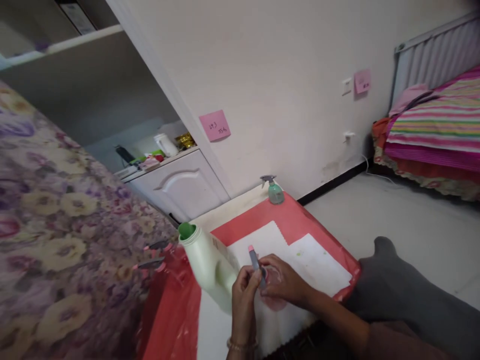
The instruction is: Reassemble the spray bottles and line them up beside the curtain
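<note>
Fingers cover the join between the grey spray head point(254, 259) and the clear pink bottle point(274, 303), so whether the two meet cannot be told; the bottle's own outline is blurred, the left hand point(243, 292) hides part of the lower right side of the big pale green jug point(205, 262), and both arms run out of view nearer the wearer than the jug. Just right of that jug, the left hand grasps the spray head between thumb and fingers, its pink tip rising above them. Farther right of the jug, the right hand point(287, 285) is curled around the upper part of the pink bottle, whose lower part shows beneath the fingers. Under the jug spread white sheets point(258, 242) over a red cover point(243, 221); left of it stand two spray bottles point(176, 261) with grey and pink triggers, their see-through bodies hard to make out, and beyond it to the right, a teal spray bottle point(276, 194). A flowered curtain point(56, 210) hangs left of the jug, a cabinet point(183, 182) stands behind it, and far to its right is a striped bed point(438, 122), cut off.
</note>
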The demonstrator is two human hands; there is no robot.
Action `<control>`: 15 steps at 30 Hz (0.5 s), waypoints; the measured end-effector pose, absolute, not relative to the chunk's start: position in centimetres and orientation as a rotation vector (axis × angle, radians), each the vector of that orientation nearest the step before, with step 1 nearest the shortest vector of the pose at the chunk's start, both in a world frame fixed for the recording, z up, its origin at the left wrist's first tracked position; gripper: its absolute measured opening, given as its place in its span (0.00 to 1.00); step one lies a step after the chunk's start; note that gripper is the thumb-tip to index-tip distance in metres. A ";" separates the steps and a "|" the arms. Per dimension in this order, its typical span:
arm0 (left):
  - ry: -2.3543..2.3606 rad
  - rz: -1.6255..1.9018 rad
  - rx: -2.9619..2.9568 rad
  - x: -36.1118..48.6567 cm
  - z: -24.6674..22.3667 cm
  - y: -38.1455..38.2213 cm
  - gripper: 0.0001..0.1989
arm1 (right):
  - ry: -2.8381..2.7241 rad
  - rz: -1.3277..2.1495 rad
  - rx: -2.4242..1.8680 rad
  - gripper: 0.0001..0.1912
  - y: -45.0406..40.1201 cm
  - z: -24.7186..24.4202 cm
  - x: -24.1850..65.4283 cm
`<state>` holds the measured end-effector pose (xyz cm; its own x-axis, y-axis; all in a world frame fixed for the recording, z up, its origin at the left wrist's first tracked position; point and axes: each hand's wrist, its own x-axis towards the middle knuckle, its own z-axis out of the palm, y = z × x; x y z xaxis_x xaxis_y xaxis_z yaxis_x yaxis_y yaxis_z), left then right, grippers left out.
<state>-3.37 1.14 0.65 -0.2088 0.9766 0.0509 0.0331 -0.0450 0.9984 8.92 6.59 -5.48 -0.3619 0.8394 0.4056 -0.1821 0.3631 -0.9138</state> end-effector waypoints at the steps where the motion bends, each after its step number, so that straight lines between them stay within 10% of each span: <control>1: 1.368 1.388 1.174 -3.5 0.4 1.1 0.16 | -1.618 1.228 -0.628 0.33 6.6 -5.8 9.2; 15: 1.529 1.266 1.457 -6.7 -4.3 -0.4 0.17 | -1.722 1.342 -0.888 0.39 5.6 -8.1 10.1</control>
